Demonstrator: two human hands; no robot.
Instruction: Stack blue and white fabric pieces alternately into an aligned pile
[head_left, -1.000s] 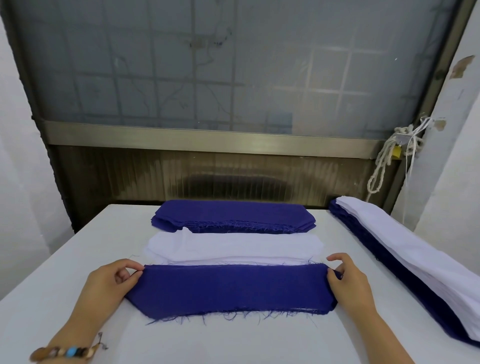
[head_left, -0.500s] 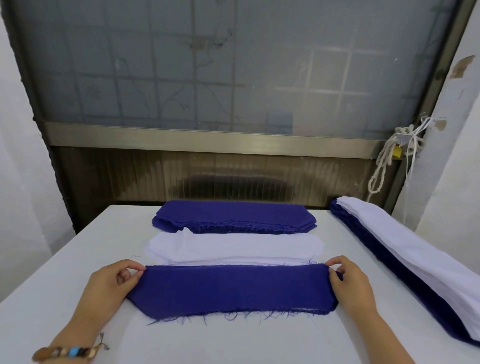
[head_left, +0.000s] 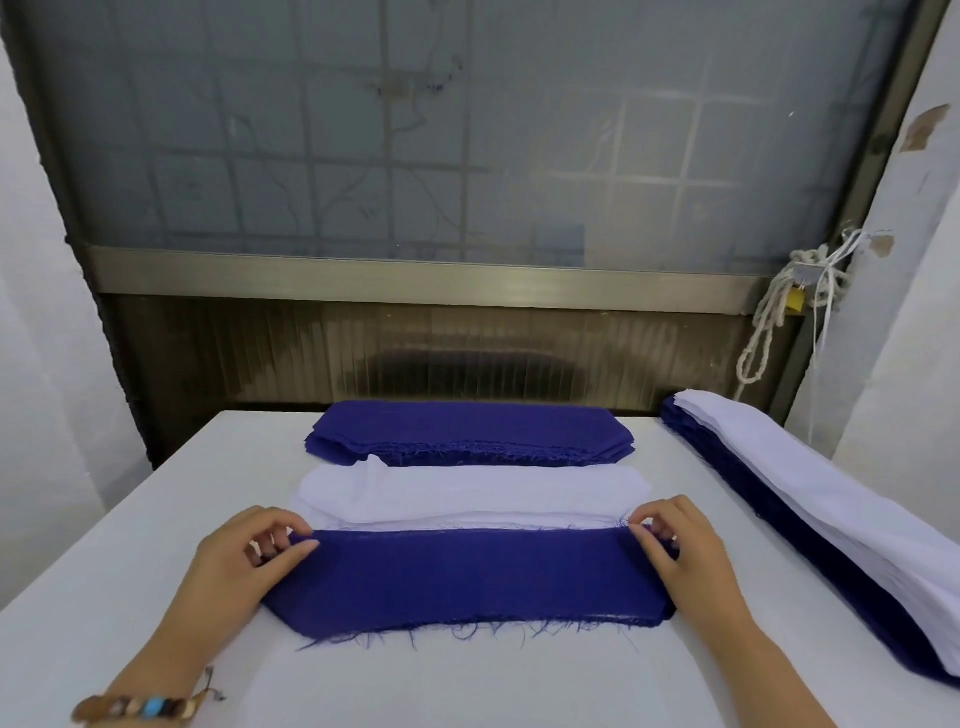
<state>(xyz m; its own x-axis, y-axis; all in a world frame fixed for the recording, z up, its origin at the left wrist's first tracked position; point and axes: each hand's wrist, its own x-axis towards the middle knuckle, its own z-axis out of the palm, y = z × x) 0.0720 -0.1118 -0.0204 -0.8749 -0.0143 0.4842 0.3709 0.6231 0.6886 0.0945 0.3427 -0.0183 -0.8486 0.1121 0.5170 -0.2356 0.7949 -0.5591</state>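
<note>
On the white surface (head_left: 156, 519), left hand (head_left: 244, 556) and right hand (head_left: 680, 545) pinch the far corners of a blue piece (head_left: 467, 577). Beyond it lie the white pile (head_left: 467, 493) and blue pile (head_left: 467, 428), so much stacking seemingly remains.

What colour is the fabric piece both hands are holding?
The fabric piece is dark blue; the head view shows it best.

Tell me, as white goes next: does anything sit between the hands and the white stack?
Nothing visible does. The white stack lies just beyond the blue piece, whose far corners the left hand and right hand pinch. The blue stack sits farther back.
</note>
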